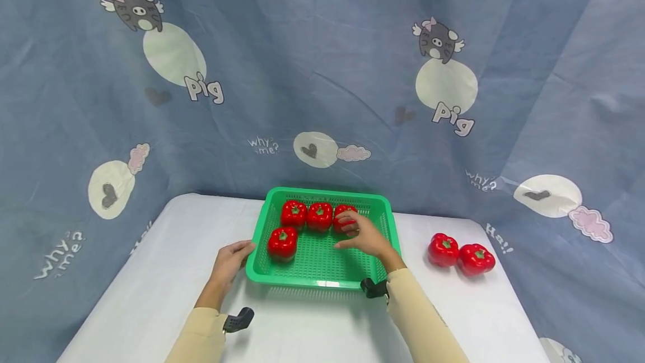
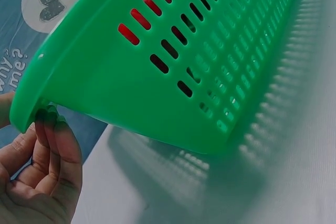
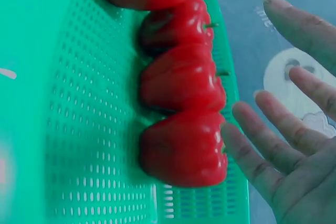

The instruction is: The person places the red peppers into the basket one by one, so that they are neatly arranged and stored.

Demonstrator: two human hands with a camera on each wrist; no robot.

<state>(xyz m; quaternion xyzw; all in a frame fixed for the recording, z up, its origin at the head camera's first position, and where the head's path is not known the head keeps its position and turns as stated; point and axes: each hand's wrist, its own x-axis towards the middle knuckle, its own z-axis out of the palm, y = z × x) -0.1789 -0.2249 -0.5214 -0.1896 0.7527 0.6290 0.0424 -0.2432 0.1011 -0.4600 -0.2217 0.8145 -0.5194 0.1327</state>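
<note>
A green plastic basket (image 1: 322, 284) with slotted walls holds several glossy red bell peppers. Three of them line the back: a left one (image 1: 293, 214), a middle one (image 1: 319, 217) and a right one (image 1: 345, 209). Another pepper (image 1: 283, 244) sits at the front left. My left hand (image 1: 229, 265) grips the basket's left rim, its fingers hooked under the lip (image 2: 37, 90) in the left wrist view. Over the back-right pepper hovers my right hand (image 1: 365, 235), partly covering it. In the right wrist view its fingers are spread beside that pepper (image 3: 181, 150), with nothing held.
Two more red peppers, one (image 1: 443, 250) touching the other (image 1: 476, 260), lie on the white table (image 1: 428, 307) right of the basket. A blue cloth (image 1: 322, 71) printed with pigs hangs behind. Black wrist cameras (image 1: 239, 320) are worn below both hands.
</note>
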